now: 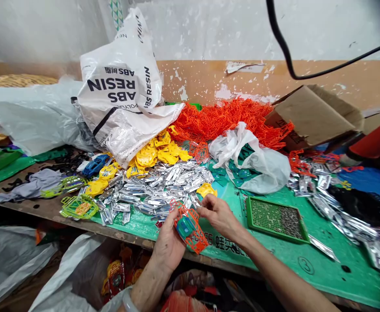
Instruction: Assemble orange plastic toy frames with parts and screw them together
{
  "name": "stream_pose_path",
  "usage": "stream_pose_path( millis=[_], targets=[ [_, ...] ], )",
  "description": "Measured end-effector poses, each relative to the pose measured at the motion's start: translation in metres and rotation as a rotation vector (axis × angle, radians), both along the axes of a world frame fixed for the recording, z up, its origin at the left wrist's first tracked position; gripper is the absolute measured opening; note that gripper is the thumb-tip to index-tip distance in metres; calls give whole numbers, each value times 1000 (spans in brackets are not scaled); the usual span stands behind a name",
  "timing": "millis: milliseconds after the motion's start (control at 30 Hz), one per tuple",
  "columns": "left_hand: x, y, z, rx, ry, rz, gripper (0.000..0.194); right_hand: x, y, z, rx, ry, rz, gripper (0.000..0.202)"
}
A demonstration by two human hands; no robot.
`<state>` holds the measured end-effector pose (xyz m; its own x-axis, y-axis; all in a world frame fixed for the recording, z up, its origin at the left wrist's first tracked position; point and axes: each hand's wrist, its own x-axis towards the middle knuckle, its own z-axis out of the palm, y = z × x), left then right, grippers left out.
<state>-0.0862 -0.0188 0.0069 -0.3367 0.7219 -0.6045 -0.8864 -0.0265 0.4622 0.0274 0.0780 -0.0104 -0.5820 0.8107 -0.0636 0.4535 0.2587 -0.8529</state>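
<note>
My left hand (168, 242) holds an orange plastic cage piece (194, 232) with a small teal and blue toy car (185, 226) inside it, just over the front edge of the table. My right hand (219, 214) pinches the top of the same orange cage from the right. Right behind my hands lies a heap of silver foil packets (164, 186). A single yellow plastic part (207, 189) rests beside my right hand's fingers.
A green tray of small metal bits (276, 219) sits to the right on the green mat (323, 260). Behind are orange cage pieces (229, 119), yellow parts (157, 154), a white ABS RESIN sack (121, 86), a cardboard box (316, 115) and plastic bags (258, 160).
</note>
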Motion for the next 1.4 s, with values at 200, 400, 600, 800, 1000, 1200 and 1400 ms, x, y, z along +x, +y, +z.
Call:
stream_pose_path(
  millis=[200,400,600,800,1000,1200,1400],
  targets=[
    [7,6,6,89,11,4,27,25,-18,10,-227,324,-100,23],
    [15,8,9,105,16,-88,50,34,-26,7,-109,376,-198,23],
    [24,9,10,139,63,-118,56,35,-25,-4,99,321,-227,17],
    [24,10,9,137,64,-159,54,39,-25,-13,20,362,-250,15],
    [23,11,8,140,46,-208,51,41,-26,-17,-41,379,-266,16],
    [29,12,10,153,55,-211,45,39,-29,-10,51,362,-289,16],
    [31,15,-3,132,160,-43,35,39,-40,-2,285,393,-168,18]
  ],
)
